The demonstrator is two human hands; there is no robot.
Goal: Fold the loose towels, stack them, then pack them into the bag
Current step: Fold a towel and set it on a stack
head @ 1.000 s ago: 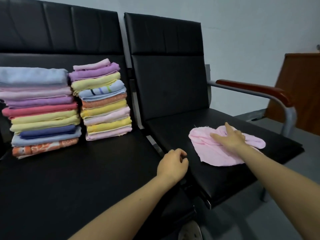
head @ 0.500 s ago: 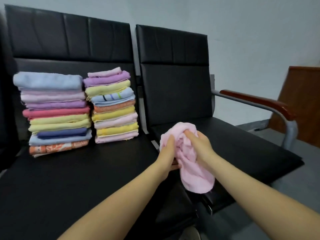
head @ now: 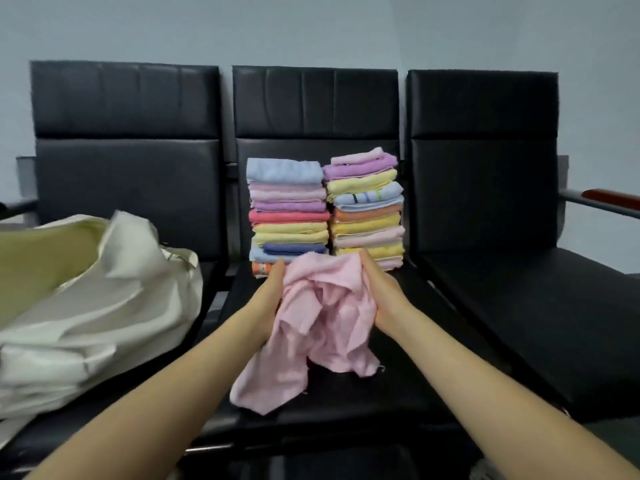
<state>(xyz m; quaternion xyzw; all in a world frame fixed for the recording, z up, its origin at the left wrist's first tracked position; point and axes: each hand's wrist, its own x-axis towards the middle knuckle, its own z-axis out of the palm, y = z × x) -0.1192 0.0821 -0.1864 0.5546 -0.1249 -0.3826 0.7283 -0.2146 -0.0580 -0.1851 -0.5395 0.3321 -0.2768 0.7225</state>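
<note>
Currently, a crumpled pink towel (head: 322,323) is held up above the middle seat (head: 398,386) by both hands.

Its upper edge is gripped by the left hand (head: 268,296) and the right hand (head: 379,292), fingers closed into the cloth, while its lower corners hang loose. Just behind, two stacks of folded towels (head: 325,209) are set side by side against the backrest. A cream bag (head: 90,296) is slumped on the left seat, mouth open.
</note>
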